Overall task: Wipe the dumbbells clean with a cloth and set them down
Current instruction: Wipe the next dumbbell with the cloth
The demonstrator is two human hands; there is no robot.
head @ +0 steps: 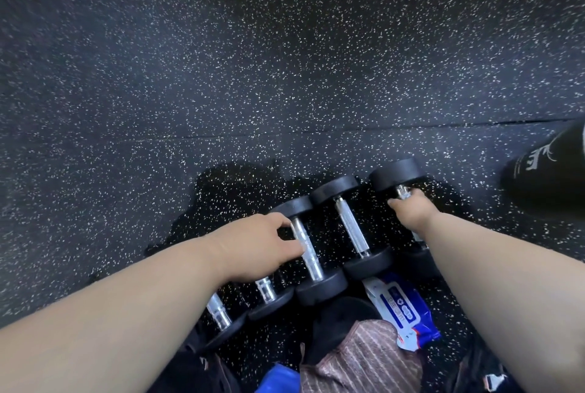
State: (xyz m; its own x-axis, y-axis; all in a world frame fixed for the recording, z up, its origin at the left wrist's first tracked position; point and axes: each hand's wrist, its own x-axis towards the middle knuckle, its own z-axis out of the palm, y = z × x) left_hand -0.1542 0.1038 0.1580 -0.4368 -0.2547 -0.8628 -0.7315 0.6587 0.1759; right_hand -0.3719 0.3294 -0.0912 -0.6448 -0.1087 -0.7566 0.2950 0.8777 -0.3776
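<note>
head view | your left hand (259, 242) curls its fingers on the chrome handle of the third dumbbell (308, 250) | your right hand (410, 210) grips the handle of the far-right dumbbell (397, 174) | middle dumbbell (351, 228) lies between your hands, untouched | all rest side by side on the speckled floor (285, 76) | wipes pack (399, 310) just behind them, near your right forearm
</note>
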